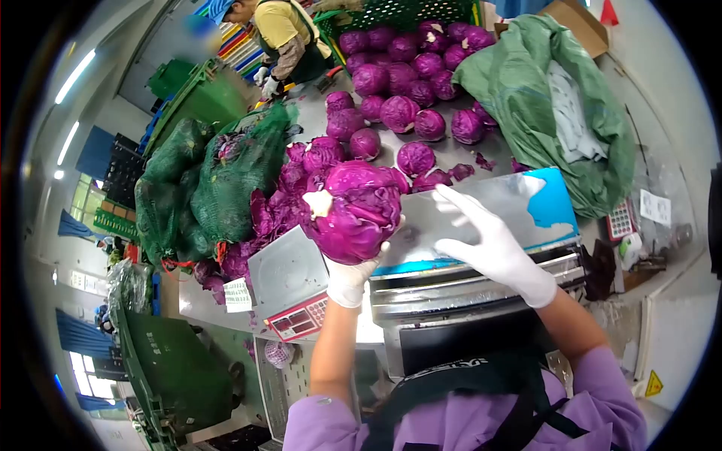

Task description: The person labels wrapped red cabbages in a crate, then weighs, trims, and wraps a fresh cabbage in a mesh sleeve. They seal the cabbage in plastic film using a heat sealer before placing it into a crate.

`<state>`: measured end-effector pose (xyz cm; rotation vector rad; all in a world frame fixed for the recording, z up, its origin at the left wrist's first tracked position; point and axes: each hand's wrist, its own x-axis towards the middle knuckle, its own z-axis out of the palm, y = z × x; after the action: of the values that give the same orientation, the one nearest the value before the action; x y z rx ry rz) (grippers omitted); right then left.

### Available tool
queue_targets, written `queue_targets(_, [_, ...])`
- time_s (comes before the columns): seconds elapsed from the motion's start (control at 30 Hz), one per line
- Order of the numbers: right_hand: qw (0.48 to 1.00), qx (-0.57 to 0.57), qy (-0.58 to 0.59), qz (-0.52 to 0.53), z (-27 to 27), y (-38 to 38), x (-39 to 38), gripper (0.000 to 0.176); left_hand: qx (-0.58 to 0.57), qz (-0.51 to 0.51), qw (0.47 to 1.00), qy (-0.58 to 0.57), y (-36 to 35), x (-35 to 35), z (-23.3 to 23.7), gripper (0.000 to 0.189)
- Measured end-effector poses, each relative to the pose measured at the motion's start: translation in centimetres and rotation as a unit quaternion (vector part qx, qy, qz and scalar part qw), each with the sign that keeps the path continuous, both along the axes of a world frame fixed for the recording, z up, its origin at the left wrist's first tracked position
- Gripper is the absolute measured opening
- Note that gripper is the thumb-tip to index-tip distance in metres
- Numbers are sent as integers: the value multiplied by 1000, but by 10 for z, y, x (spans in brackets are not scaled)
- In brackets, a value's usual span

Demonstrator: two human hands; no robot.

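Observation:
A large red cabbage (359,214), its pale cut stem facing left, rests in my left hand (350,279), which grips it from below and behind in a white glove. My right hand (489,244), gloved too, is held apart from the cabbage over a metal machine top with a blue edge (553,199); its fingers are spread and nothing is in them. Below and left of the cabbage is a scale (284,264) with a grey pan and a red panel. Loose purple leaves (289,199) lie heaped behind my left hand.
Many red cabbages (400,113) lie on the steel table before a green crate (444,11). Green net sacks (233,188) stand at the left, a green woven sack (519,83) at the right. A co-worker (289,37) stands at the far side. Green bins (173,368) are lower left.

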<state>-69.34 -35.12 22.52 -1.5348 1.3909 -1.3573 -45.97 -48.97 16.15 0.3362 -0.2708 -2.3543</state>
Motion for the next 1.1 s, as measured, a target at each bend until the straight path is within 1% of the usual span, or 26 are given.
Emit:
queue_targets(0.03, [999, 26, -34, 23, 11, -3, 10, 80, -51, 48, 995, -73, 8, 1, -1, 77])
queue_targets(0.07, [995, 24, -85, 43, 9, -5, 18, 84, -19, 30, 999, -34, 24, 1, 21, 79])
queue_targets(0.1, [988, 22, -136, 65, 1, -9, 27, 89, -137, 45, 988, -49, 32, -1, 27, 83])
queue_targets(0.17, [966, -23, -233, 107, -4, -14, 47, 95, -176, 80, 969, -155, 45, 5, 51, 86])
queue_targets(0.2, [936, 2, -322, 143, -4, -15, 58, 94, -194, 75, 965, -160, 54, 15, 52, 84])
queue_targets(0.23, [924, -12, -363, 118, -11, -18, 69, 87, -193, 77, 966, -155, 66, 22, 55, 84])
queue_targets(0.27, [877, 37, -456, 149, -12, -19, 70, 85, -325, 99, 893, -296, 79, 28, 63, 86])
queue_targets(0.3, [817, 85, -543, 177, -13, -22, 71, 85, -442, 118, 781, -424, 91, 35, 72, 88])
queue_targets(0.33, [779, 116, -585, 193, -27, -29, 74, 77, -465, 109, 796, -372, 100, 46, 83, 95])
queue_targets(0.37, [781, 119, -582, 194, -25, -29, 79, 77, -463, 112, 798, -370, 106, 57, 89, 95])
queue_targets(0.43, [603, 162, -733, 268, -21, -28, 94, 75, -522, 130, 720, -439, 116, 78, 97, 90])
queue_targets(0.5, [607, 182, -732, 251, -33, -30, 112, 78, -491, 176, 759, -390, 120, 94, 102, 85])
queue_targets(0.57, [512, 193, -786, 288, -34, -35, 132, 69, -453, 168, 803, -348, 120, 113, 107, 78])
queue_targets(0.6, [730, 184, -643, 144, -34, -31, 145, 66, -451, 175, 802, -349, 118, 124, 106, 78])
queue_targets(0.63, [730, 189, -640, 150, -38, -36, 151, 66, -433, 184, 810, -351, 115, 134, 103, 74])
queue_targets(0.7, [509, 250, -786, 247, -56, -46, 159, 67, -392, 215, 815, -369, 112, 151, 103, 63])
queue_targets(0.73, [495, 235, -787, 282, -55, -48, 164, 69, -388, 243, 800, -389, 110, 157, 103, 63])
queue_targets(0.77, [493, 240, -787, 284, -53, -50, 167, 69, -383, 271, 783, -409, 106, 163, 102, 63])
queue_targets(0.83, [632, 257, -708, 183, -41, -55, 176, 72, -377, 285, 772, -425, 96, 174, 95, 64])
queue_targets(0.87, [726, 220, -623, 191, -29, -57, 186, 77, -383, 283, 762, -439, 92, 177, 91, 65])
queue_targets(0.9, [723, 226, -622, 198, -32, -66, 193, 77, -389, 281, 751, -453, 88, 179, 86, 67])
queue_targets(0.97, [736, 248, -599, 195, -48, -90, 202, 76, -370, 247, 768, -460, 79, 180, 72, 82])
queue_targets(1.0, [824, 230, -494, 153, -59, -99, 205, 71, -365, 244, 770, -464, 75, 178, 64, 79])
queue_targets(1.03, [918, 125, -356, 122, -52, -105, 215, 67, -362, 238, 771, -466, 70, 176, 55, 78])
queue_targets(1.07, [948, 110, -277, 112, -52, -109, 227, 67, -351, 231, 789, -448, 63, 178, 44, 80])
queue_targets(1.1, [972, 92, -196, 93, -52, -115, 239, 68, -341, 253, 796, -432, 49, 181, 18, 79])
